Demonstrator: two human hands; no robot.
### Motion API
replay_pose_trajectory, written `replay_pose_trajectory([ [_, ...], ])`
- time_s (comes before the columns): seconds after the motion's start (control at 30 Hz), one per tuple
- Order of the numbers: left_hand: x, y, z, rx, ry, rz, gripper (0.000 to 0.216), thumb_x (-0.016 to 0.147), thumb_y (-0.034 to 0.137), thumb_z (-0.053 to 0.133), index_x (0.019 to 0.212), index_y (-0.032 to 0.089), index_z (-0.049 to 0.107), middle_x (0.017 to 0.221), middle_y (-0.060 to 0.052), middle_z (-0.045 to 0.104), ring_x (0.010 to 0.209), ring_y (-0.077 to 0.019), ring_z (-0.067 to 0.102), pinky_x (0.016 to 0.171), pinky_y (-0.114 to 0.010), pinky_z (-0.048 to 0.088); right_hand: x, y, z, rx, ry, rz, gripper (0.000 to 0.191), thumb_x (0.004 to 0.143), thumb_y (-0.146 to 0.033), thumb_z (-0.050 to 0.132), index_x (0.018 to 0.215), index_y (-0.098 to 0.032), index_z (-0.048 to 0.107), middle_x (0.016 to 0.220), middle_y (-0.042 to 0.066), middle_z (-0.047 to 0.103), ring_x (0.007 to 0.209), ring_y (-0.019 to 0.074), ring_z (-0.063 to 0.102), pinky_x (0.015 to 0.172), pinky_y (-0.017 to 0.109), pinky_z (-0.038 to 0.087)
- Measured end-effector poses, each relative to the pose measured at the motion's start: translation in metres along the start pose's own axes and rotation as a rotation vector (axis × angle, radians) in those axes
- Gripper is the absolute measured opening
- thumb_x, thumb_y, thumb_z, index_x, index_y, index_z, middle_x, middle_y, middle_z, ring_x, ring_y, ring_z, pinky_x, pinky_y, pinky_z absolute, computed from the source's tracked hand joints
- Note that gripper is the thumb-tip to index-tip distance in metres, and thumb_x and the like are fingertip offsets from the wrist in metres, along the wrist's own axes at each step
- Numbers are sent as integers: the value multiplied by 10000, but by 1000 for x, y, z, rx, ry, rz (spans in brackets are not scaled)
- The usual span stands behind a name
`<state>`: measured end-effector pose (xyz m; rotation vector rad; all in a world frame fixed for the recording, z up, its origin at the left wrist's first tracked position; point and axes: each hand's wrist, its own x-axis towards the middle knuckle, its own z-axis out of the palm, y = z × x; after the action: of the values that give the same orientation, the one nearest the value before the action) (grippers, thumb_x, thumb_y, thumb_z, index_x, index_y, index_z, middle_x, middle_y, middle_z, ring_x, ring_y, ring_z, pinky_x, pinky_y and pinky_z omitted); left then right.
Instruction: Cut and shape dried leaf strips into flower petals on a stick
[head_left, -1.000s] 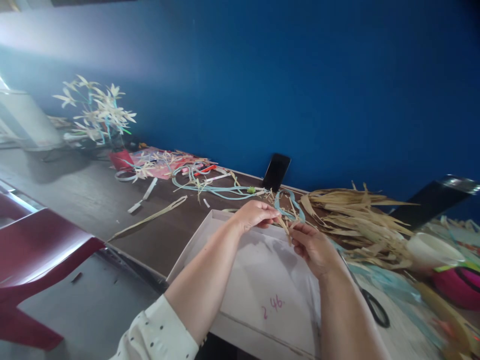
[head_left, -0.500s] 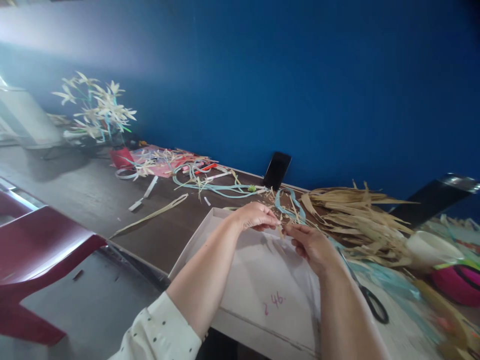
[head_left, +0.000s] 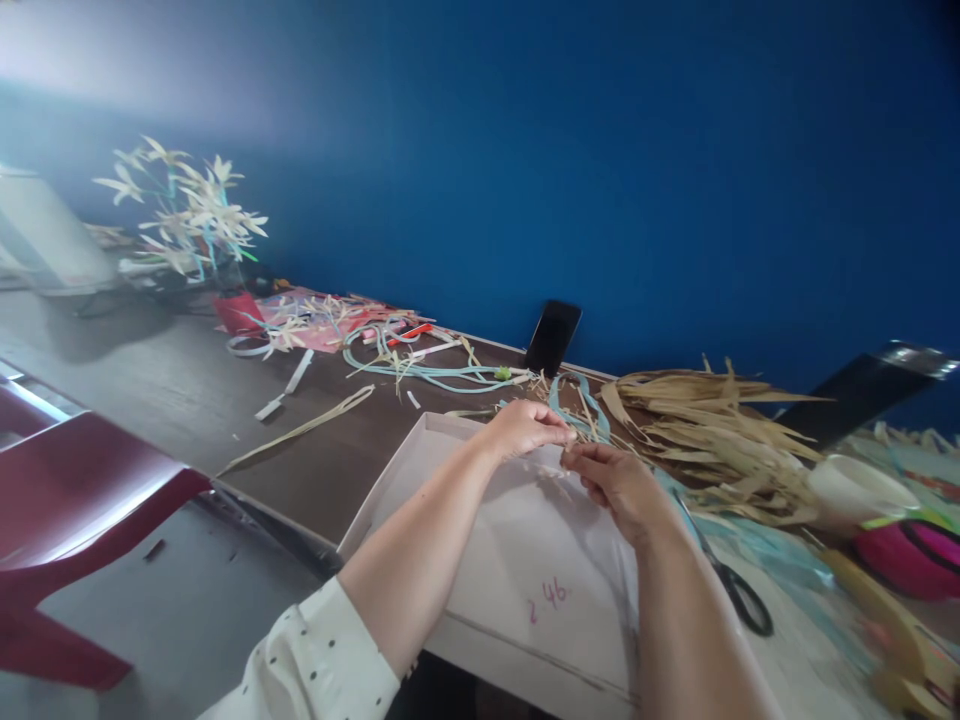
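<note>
My left hand and my right hand meet above a white box lid marked with handwritten figures. Both sets of fingertips are pinched on a small pale piece of dried husk, mostly hidden between them. Just beyond the hands lie a loop of light blue ribbon and tan scraps. A pile of dried husks is to the right of my right hand. Black-handled scissors lie beside my right forearm.
A dark phone leans on the blue wall. Pale blue cord, pens and small husk flowers cover the table behind. Husk flowers stand far left. A white cup is at right, a red chair at left.
My left hand has shifted slightly right, and its fingertips now close over the husk piece that showed between the hands before. The view has moved slightly.
</note>
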<state>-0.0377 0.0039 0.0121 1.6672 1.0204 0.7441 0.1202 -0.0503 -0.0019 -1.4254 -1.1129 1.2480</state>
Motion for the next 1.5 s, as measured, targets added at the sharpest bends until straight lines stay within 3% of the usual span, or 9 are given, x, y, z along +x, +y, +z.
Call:
replay_pose_trajectory([
  [0.13, 2, -2, 3, 19, 45, 32, 410, 601, 512, 628, 812, 163, 677, 718, -17, 615, 613, -78, 479, 545, -185, 370, 0, -1, 2, -30, 24, -31, 339, 576, -434, 724, 690, -120, 669, 579, 13, 601, 397, 40, 341, 353, 174, 193],
  [0.33, 2, 1, -1, 16, -15, -48, 411, 605, 524, 610, 774, 152, 660, 702, -29, 613, 597, -93, 490, 493, -189, 380, 5, -4, -6, 206, 629, -258, 385, 611, -498, 676, 691, -121, 673, 520, -11, 543, 368, 47, 338, 323, 183, 224],
  [0.43, 2, 1, 0, 45, -104, -47, 351, 621, 479, 604, 737, 152, 661, 736, -35, 634, 616, -97, 508, 481, -181, 376, 8, -4, -11, 348, 772, -365, 329, 630, -465, 673, 645, -138, 647, 499, -30, 509, 362, 47, 338, 320, 181, 233],
  [0.67, -2, 1, -2, 182, -190, -64, 316, 600, 453, 617, 680, 155, 685, 675, -28, 638, 570, -95, 491, 478, -192, 339, 9, -2, -15, 458, 772, -358, 277, 625, -409, 686, 638, -139, 627, 472, -37, 490, 345, 45, 337, 302, 169, 228],
  [0.77, -2, 1, -3, 211, -150, -59, 331, 609, 473, 606, 678, 161, 694, 656, -20, 642, 551, -92, 474, 492, -200, 331, 10, -1, -16, 448, 762, -365, 285, 622, -417, 689, 643, -139, 631, 480, -35, 493, 351, 47, 350, 303, 168, 233],
  [0.87, 0, 1, -4, 216, -24, -41, 350, 636, 488, 580, 690, 162, 697, 649, -15, 643, 543, -92, 468, 494, -205, 314, 9, -2, -16, 457, 780, -374, 276, 625, -410, 687, 625, -142, 622, 482, -36, 490, 353, 45, 343, 305, 169, 234],
  [1.07, 4, 3, -9, 104, 405, -34, 373, 725, 478, 491, 778, 170, 694, 683, -13, 644, 551, -98, 491, 531, -212, 335, 8, -3, -13, 493, 801, -362, 269, 615, -396, 699, 640, -139, 623, 511, -32, 504, 370, 41, 343, 317, 167, 240],
  [1.17, 5, 4, -13, 53, 549, -45, 351, 736, 465, 486, 783, 180, 685, 688, -6, 646, 594, -108, 521, 555, -206, 352, 9, -2, -13, 504, 784, -363, 278, 604, -399, 709, 654, -139, 626, 528, -31, 522, 379, 42, 359, 326, 167, 256],
  [1.5, 9, -1, -10, 37, 616, -15, 329, 754, 439, 465, 736, 178, 663, 695, 2, 645, 658, -114, 554, 619, -202, 370, 8, -2, -9, 502, 781, -328, 279, 593, -402, 727, 648, -144, 635, 574, -22, 570, 432, 49, 420, 369, 160, 322],
])
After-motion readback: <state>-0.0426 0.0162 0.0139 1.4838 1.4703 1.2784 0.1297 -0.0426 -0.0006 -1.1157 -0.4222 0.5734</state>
